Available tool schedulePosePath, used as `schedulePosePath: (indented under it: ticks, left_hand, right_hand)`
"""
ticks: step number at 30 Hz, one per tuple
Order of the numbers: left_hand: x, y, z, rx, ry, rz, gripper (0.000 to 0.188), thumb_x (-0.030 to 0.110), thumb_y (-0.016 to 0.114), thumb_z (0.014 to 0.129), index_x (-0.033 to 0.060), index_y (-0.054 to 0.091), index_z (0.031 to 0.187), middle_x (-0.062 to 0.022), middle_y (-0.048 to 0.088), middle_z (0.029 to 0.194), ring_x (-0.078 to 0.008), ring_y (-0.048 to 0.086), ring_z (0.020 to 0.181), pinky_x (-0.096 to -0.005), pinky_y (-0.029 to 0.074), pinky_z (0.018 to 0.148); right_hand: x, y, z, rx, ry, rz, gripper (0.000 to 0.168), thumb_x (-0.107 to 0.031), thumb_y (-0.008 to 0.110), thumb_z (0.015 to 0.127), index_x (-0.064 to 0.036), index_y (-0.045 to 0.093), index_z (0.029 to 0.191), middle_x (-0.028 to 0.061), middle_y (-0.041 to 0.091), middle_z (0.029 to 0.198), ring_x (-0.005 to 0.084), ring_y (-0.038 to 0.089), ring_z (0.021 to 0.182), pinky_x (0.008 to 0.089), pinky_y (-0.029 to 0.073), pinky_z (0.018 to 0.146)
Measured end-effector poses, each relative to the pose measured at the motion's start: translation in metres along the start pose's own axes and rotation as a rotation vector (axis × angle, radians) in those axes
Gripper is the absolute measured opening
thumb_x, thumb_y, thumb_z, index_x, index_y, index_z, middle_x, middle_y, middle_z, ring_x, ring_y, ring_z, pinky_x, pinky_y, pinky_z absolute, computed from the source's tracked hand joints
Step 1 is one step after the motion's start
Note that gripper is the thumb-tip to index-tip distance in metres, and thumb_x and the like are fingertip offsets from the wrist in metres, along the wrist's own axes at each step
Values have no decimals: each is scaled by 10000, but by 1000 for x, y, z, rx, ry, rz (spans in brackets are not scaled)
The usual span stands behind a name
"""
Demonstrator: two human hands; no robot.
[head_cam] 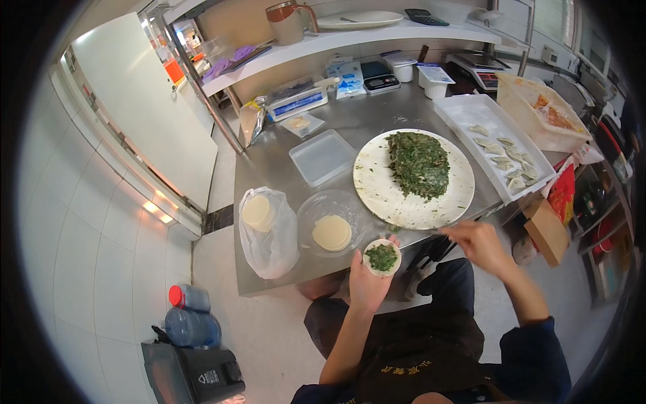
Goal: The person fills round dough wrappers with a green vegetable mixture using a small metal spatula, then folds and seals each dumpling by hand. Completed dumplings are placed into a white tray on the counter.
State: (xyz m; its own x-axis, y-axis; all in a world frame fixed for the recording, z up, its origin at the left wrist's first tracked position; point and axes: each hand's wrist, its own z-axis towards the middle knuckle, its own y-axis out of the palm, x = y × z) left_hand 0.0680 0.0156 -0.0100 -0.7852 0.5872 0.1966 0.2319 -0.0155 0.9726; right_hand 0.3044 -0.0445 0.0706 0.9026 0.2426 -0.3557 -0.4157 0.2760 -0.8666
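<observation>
On the palm of my left hand lies a round dough wrapper topped with chopped green filling. My right hand is closed on the end of a thin utensil at the near right rim of a big white plate; what kind of utensil it is cannot be told. A large mound of the green filling sits on that plate. Left of it, a stack of round wrappers rests on a clear plastic dish. More wrappers show at a white plastic bag.
At right, a white tray holds several folded dumplings, beside a plastic tub. An empty translucent tray lies behind the clear dish. Scales and containers line the back, under a white shelf. The steel table's near edge is close to me.
</observation>
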Motion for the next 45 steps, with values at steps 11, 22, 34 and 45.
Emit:
schedulePosePath:
  ticks: [11, 22, 34, 45]
  left_hand:
    - [3, 7, 0, -18, 117, 39, 611, 411, 271, 974, -39, 236, 1386, -231, 250, 1449, -320, 256, 1351, -400, 195, 1124]
    - [9, 9, 1, 67, 162, 41, 660, 476, 215, 967, -54, 287, 1353, -215, 302, 1428, -346, 384, 1258, -397, 300, 1069]
    - [3, 40, -19, -297, -652, 704, 859, 679, 83, 886, 26, 220, 1426, -97, 609, 933, -132, 565, 522, -225, 466, 400]
    - [-6, 47, -41, -463, 148, 1086, 550, -66, 627, 807, -23, 418, 1314, -104, 552, 1137, -136, 605, 905, -254, 493, 816]
  right_hand:
    - [-70, 37, -67, 157, 96, -110, 492, 35, 606, 633, -117, 658, 1099, 49, 479, 683, 214, 535, 546, 328, 433, 486]
    - [-71, 36, -68, 184, 35, -100, 487, 54, 593, 647, -99, 652, 1106, 56, 496, 689, 222, 539, 574, 329, 444, 504]
    - [-52, 55, -63, -186, 300, 1192, 379, -29, 749, 740, -5, 585, 1081, 5, 631, 975, 64, 566, 874, 241, 463, 786]
    - [-81, 66, -54, 287, 457, 1281, 216, -25, 741, 740, -15, 604, 907, 10, 650, 863, 54, 588, 783, 212, 469, 703]
